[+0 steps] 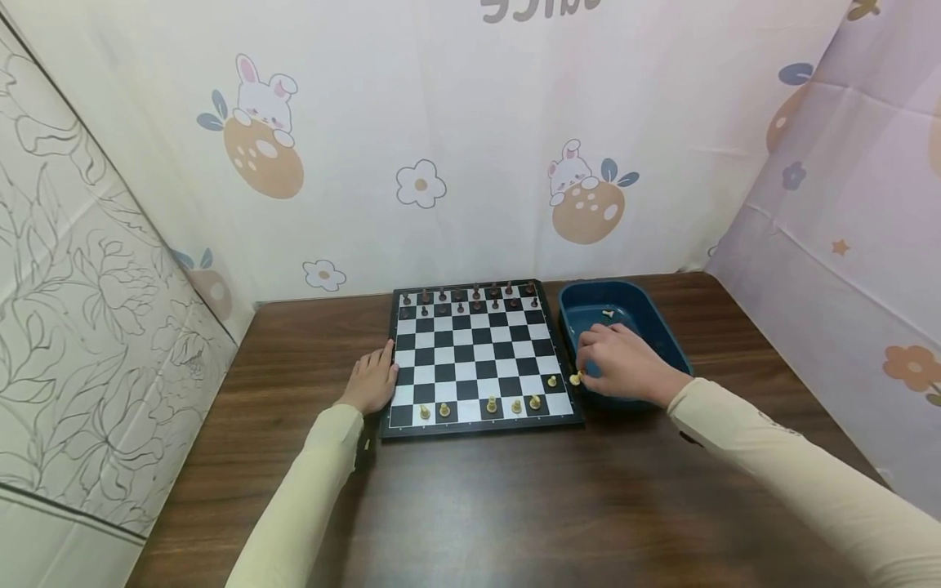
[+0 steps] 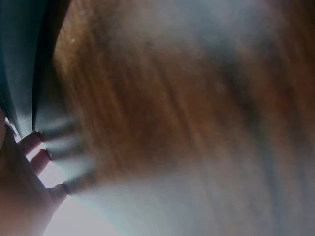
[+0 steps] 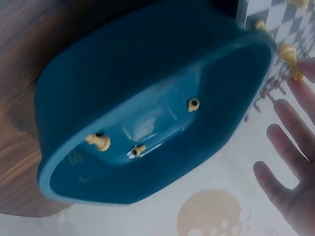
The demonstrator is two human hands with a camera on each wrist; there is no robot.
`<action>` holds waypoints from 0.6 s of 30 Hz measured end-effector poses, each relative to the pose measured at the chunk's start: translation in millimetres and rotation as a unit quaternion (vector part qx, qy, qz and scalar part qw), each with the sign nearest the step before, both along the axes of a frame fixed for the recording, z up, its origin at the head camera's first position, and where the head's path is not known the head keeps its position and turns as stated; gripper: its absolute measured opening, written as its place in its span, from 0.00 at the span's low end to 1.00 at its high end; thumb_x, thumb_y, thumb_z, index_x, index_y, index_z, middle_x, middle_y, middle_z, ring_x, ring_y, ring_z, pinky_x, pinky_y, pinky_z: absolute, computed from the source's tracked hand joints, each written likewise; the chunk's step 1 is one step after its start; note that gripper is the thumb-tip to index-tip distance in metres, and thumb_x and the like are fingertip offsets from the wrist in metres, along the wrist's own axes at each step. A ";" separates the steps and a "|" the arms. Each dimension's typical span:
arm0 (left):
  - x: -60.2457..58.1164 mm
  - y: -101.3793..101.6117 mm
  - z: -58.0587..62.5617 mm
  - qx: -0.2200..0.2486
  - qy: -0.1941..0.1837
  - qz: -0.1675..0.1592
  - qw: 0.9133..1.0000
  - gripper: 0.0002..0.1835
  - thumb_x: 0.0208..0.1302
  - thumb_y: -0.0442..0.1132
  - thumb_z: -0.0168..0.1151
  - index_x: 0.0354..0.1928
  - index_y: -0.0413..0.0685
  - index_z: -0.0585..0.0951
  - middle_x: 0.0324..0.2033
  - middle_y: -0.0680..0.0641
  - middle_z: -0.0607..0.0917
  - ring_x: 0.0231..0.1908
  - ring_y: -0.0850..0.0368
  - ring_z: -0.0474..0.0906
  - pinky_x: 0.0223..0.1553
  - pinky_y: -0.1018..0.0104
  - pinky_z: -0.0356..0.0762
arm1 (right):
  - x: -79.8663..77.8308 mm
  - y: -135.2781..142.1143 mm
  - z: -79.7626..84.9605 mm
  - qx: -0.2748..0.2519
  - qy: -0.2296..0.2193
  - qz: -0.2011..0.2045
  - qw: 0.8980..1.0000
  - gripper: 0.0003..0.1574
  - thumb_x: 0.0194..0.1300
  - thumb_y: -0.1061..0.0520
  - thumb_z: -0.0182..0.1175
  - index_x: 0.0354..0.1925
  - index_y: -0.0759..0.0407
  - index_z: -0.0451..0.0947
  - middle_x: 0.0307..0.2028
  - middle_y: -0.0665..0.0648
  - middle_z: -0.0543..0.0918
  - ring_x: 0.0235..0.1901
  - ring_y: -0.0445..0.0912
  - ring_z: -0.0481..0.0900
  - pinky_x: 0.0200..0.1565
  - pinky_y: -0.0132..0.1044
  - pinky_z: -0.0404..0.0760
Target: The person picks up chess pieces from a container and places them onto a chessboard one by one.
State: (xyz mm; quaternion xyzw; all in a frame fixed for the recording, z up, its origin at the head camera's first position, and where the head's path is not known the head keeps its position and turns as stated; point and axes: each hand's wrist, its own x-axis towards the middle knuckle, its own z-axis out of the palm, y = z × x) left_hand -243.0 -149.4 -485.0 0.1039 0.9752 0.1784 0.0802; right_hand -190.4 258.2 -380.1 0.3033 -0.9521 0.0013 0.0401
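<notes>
Between thumb and forefinger, my right hand (image 1: 625, 363) pinches a yellow chess piece (image 3: 288, 53) near the right edge of the chessboard (image 1: 474, 357); its other fingers are spread. The held piece is tilted, base toward the board. My left hand (image 1: 370, 381) lies with extended fingers against the board's left edge. On the board's near rows stand several yellow pieces (image 1: 492, 404), among them a pawn (image 1: 552, 381) at the right. Dark red-brown pieces (image 1: 476, 305) fill the two far rows.
A blue plastic bin (image 1: 665, 347) stands right of the board, partly under my right hand. Inside it, the right wrist view shows a few yellow pieces (image 3: 101, 142) lying about. Board and bin are on a brown wooden table (image 1: 470, 506), with a printed cloth (image 1: 485, 229) behind.
</notes>
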 end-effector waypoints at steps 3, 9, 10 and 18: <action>0.3 0.4 -0.3 0.002 -0.001 0.002 1.000 0.30 0.76 0.44 0.35 0.74 0.38 0.47 0.68 0.33 0.59 0.67 0.36 0.53 0.67 0.42 0.43 | 2.5 -6.1 -5.6 0.014 -0.002 0.017 1.000 0.05 0.51 0.51 0.71 0.27 0.48 0.85 0.34 0.49 0.80 0.39 0.47 0.73 0.48 0.52 0.73; 1.3 1.6 -0.5 0.003 -0.006 0.006 1.000 0.30 0.76 0.45 0.34 0.74 0.39 0.46 0.68 0.34 0.59 0.67 0.36 0.52 0.68 0.42 0.43 | 5.9 -16.8 -16.5 0.047 0.001 0.058 0.997 0.04 0.51 0.52 0.70 0.25 0.48 0.84 0.30 0.47 0.77 0.36 0.46 0.72 0.49 0.51 0.72; 1.5 1.6 -0.5 0.002 -0.006 0.006 1.000 0.30 0.76 0.45 0.34 0.74 0.40 0.46 0.68 0.34 0.59 0.67 0.37 0.52 0.68 0.43 0.43 | 6.2 -18.2 -18.0 0.051 0.004 0.064 0.997 0.04 0.51 0.52 0.70 0.25 0.48 0.84 0.30 0.47 0.77 0.36 0.46 0.72 0.48 0.51 0.72; 1.3 0.8 -2.0 0.003 0.003 -0.005 1.000 0.30 0.76 0.43 0.33 0.74 0.38 0.46 0.68 0.34 0.59 0.67 0.36 0.52 0.67 0.41 0.43 | 6.6 -25.9 -25.8 0.061 0.010 0.080 0.995 0.07 0.53 0.50 0.70 0.25 0.51 0.84 0.32 0.49 0.79 0.35 0.46 0.72 0.47 0.49 0.72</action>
